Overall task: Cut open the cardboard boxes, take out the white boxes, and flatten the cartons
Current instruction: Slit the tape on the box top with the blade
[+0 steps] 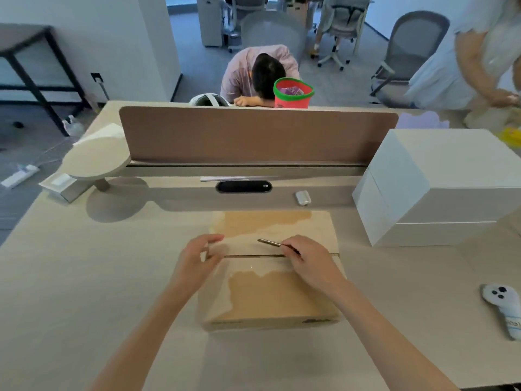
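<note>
Right hand (307, 263) pinches the cutter (275, 243); left hand (197, 261) half-curled beside it, grip unclear; cardboard box (270, 294) seems stiff, light; I'd take flap edges.

The cutter (270, 242): handle hidden inside the right hand (310, 263). The carton (267, 294): contents unseen. The white boxes (439, 187) and the controller (504, 309): cropped at right edge.
</note>
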Action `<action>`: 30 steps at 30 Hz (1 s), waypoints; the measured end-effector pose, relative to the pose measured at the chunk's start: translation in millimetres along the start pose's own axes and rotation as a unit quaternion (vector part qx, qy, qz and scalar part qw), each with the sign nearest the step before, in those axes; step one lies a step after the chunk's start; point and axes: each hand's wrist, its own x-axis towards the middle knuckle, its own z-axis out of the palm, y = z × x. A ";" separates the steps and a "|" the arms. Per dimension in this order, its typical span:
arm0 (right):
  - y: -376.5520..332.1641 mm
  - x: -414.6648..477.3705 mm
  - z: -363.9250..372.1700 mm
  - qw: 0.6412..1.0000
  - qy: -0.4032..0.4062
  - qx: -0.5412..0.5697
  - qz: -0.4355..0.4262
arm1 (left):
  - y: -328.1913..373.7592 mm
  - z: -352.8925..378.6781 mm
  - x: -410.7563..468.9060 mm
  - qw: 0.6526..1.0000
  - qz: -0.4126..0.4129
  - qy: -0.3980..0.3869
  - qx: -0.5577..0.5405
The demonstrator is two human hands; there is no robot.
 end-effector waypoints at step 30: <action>-94.2 59.8 43.2 0.932 -0.085 -0.270 -0.227 | -58.3 -30.6 32.8 0.976 -0.009 -0.209 -0.064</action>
